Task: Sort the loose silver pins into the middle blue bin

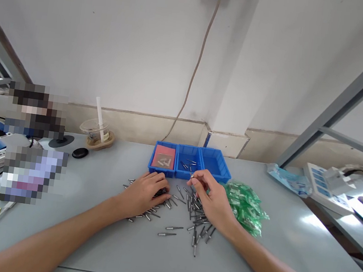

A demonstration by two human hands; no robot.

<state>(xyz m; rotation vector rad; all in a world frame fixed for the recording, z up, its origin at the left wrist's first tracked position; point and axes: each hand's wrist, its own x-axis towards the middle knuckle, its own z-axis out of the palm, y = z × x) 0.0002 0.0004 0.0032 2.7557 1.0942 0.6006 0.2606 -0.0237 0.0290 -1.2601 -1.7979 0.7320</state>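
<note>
Forearms [63,232]: nearest, both lying across the table [100,255]; a sideways sweep could scatter parts.
Rivets [196,210]: loose in two heaps, one by each hand, with two between them and a few in the middle one of three bins [213,163]; the heaps lie close, so a nudge could mix them.
Right hand [215,197]: thumb and fingertip pinch a slim metal piece, likely a rivet, just before the bins; a loose pinch could drop it.
Left hand [146,192]: fingers curled over the left heap; whether they grip anything, I cannot tell.
Left bin: holds pink paper [162,151] and a clear bag [164,160].
Green plastic [245,208]: beside the right hand, blocking rightward moves; could snag.
Farther out: cup [94,128], black oval [80,153], blue packet [290,180], well apart.
</note>
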